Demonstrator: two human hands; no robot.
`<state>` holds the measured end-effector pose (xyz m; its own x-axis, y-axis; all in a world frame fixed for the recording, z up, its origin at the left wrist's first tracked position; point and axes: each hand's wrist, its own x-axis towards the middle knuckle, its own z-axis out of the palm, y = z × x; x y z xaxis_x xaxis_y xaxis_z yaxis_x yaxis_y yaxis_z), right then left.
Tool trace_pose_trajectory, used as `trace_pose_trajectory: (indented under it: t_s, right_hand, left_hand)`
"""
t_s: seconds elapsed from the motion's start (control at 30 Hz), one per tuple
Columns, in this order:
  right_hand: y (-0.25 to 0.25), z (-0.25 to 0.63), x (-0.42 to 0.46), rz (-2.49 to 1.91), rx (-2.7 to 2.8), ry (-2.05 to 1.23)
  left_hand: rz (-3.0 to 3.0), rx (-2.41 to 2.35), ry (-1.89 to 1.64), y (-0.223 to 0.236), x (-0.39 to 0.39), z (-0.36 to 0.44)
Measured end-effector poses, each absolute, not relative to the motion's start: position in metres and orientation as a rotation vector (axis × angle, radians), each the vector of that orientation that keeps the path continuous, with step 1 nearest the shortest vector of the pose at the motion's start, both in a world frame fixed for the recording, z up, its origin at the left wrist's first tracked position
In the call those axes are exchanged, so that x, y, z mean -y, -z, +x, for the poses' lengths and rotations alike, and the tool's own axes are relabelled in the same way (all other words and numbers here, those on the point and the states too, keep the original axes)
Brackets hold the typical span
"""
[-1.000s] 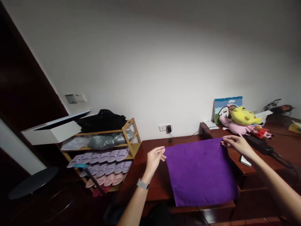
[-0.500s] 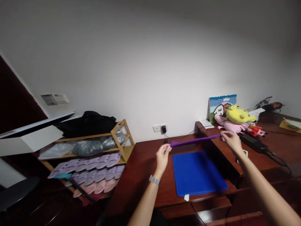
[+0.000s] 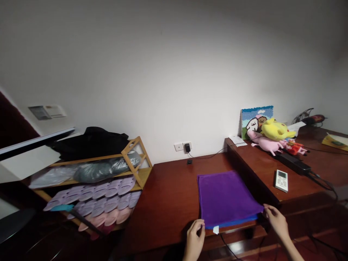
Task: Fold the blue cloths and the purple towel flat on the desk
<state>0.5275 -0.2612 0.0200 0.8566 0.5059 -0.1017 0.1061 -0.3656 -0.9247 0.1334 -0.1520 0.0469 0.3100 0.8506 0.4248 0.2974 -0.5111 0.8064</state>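
Note:
A purple cloth (image 3: 230,197) lies spread over a blue cloth (image 3: 246,219) on the reddish-brown desk. Only a strip of the blue one shows along the near edge, with a white tag (image 3: 215,230) sticking out. My left hand (image 3: 195,235) pinches the purple cloth's near left corner. At the near right corner, my right hand (image 3: 276,217) grips the same cloth between thumb and fingers, slightly above the desk.
On the raised desk section at right are a white remote control (image 3: 281,180), a black power adapter (image 3: 295,164) and plush toys (image 3: 277,130). Left of the desk (image 3: 160,203) stands a wooden rack (image 3: 146,177) with lilac and pink slippers. A charger (image 3: 187,147) is plugged into the wall.
The purple cloth, stretched edge-on in the air between my hands, has come down flat over the blue cloth. Both hands have moved down and nearer. The remote control is now uncovered.

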Motion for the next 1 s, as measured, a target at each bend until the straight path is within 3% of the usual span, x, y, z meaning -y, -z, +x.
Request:
trace_pose_trajectory:
  t_s: [0.33, 0.5, 0.73, 1.0]
  right_hand:
    - [-0.005, 0.521, 0.277, -2.032, 0.478, -0.508]
    - [0.011, 0.524, 0.278, -2.118, 0.577, -0.462]
    - [0.002, 0.504, 0.25, -2.329, 0.961, 0.092]
    - [0.025, 0.484, 0.22, -2.277, 1.156, 0.182]
  left_hand:
    - [2.207, -1.134, -1.004, -0.019, 0.158, 0.133]
    - [2.346, -1.163, -0.862, -0.032, 0.157, 0.129]
    - [2.592, -1.127, -0.822, -0.06, 0.14, 0.175]
    - [2.801, -0.976, -0.416, -0.03, 0.135, 0.2]
